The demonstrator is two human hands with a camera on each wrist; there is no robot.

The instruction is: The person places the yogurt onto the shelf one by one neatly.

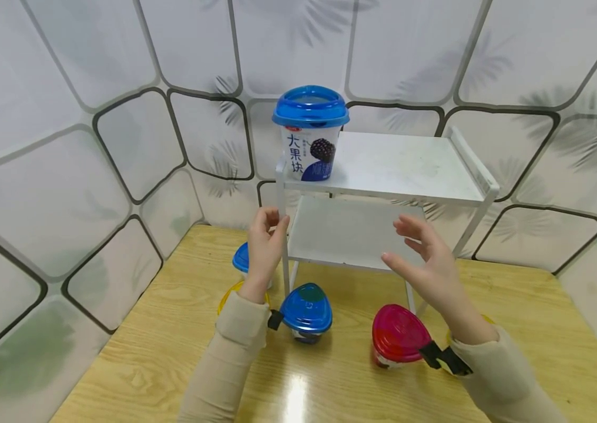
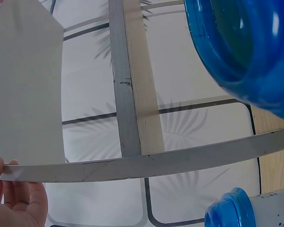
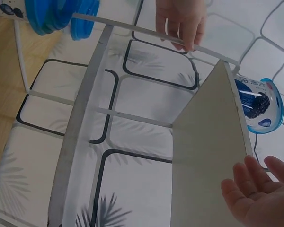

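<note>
A white two-tier shelf rack (image 1: 393, 167) stands on the wooden table. My left hand (image 1: 268, 244) grips its left front post (image 2: 94, 171), thumb on one side and curled fingers on the other in the left wrist view. With fingers spread and slightly bent, my right hand (image 1: 431, 264) holds nothing. It hovers in front of the rack's right side, and the right wrist view shows its fingertips near the upper board's edge (image 3: 241, 118). On the top board's left end sits a blue-lidded yogurt cup (image 1: 311, 138) with a blackberry on its label.
On the table, another blue-lidded cup (image 1: 306, 311) and a red-lidded cup (image 1: 399, 335) stand before the rack. A blue lid (image 1: 241, 257) and a yellow lid (image 1: 227, 296) show partly behind my left wrist. A patterned curtain (image 1: 198, 141) surrounds the table.
</note>
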